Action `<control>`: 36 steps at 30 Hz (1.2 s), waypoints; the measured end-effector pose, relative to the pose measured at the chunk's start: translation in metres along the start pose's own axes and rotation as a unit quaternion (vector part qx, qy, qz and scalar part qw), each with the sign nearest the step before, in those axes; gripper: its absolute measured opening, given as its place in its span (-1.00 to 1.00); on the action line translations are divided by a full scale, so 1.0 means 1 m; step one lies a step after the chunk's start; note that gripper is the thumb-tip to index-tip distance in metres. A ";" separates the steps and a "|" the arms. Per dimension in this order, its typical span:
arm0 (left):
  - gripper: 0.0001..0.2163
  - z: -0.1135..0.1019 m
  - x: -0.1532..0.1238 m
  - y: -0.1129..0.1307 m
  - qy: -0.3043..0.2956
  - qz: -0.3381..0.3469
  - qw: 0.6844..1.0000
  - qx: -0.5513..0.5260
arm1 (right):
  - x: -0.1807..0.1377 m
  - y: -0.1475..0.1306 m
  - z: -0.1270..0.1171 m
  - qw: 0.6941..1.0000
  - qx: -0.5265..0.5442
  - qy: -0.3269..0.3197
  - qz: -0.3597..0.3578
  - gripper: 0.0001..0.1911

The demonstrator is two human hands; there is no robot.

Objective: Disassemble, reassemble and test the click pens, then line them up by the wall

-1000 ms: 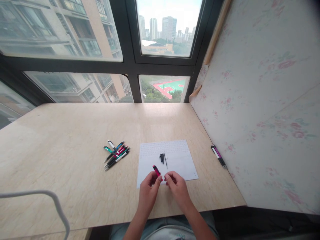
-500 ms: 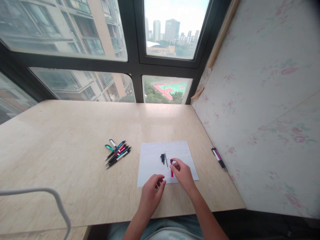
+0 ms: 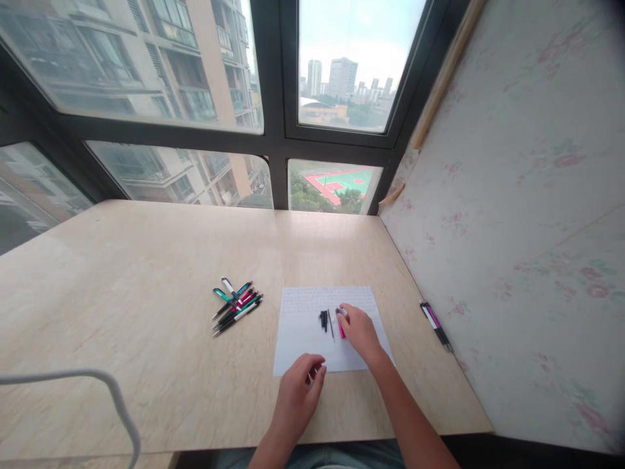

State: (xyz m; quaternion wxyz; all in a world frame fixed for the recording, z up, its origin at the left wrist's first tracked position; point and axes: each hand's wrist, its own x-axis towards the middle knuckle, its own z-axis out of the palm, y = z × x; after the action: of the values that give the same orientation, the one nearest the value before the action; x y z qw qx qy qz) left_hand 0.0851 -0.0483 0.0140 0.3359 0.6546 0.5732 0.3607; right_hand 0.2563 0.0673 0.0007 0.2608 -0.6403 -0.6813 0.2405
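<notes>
My right hand is over the right part of a sheet of written paper, thumb and finger closed at the upper end of a pink pen barrel. The barrel's lower end points toward me. Just left of it on the paper lie a thin dark refill and small black pen parts. My left hand rests at the paper's near edge, fingers loosely curled, thumb a little apart, with nothing visible in it.
Left of the paper, several click pens lie in a crossed pile. Two more pens lie along the papered wall. A grey-white cable or tube curves over the table's near left. Windows stand behind the tabletop.
The view has shifted, so the tabletop sits slightly lower and further right. My right hand has moved a little farther up the paper, and the pink barrel now tilts. My left hand looks much the same.
</notes>
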 end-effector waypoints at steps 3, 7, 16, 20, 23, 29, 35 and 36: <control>-0.79 -0.002 0.000 -0.002 0.006 -0.006 1.000 -0.009 | -0.009 0.005 -0.008 0.999 0.010 0.032 0.013 -0.69; -0.79 -0.006 0.002 -0.001 0.021 -0.024 0.999 -0.039 | -0.036 0.013 -0.017 0.995 0.076 0.071 0.006 -0.69; -0.70 -0.001 -0.005 -0.011 0.013 -0.067 0.988 -0.136 | -0.101 0.015 0.005 0.975 0.211 0.067 0.011 -0.56; -0.71 0.001 -0.006 -0.014 0.026 -0.062 0.991 -0.116 | -0.099 0.017 0.012 0.978 0.201 0.059 0.009 -0.58; -0.72 0.001 -0.005 -0.013 0.028 -0.055 0.993 -0.104 | -0.098 0.018 0.013 0.977 0.206 0.054 0.007 -0.62; -0.74 0.002 -0.005 -0.013 0.025 -0.046 0.995 -0.088 | -0.099 0.021 0.015 0.981 0.187 0.048 -0.006 -0.66; -0.73 0.001 -0.005 -0.009 0.016 -0.047 0.995 -0.082 | -0.097 0.020 0.013 0.990 0.131 0.042 -0.036 -0.66; -0.73 0.001 -0.005 -0.009 0.016 -0.047 0.995 -0.083 | -0.097 0.020 0.013 0.991 0.121 0.042 -0.041 -0.66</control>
State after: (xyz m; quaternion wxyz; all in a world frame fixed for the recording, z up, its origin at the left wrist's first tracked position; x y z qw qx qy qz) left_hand 0.0812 -0.0518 0.0051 0.3961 0.5909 0.5770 0.4013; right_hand 0.2667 -0.0285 -0.0267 0.3745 -0.5854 -0.6609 0.2833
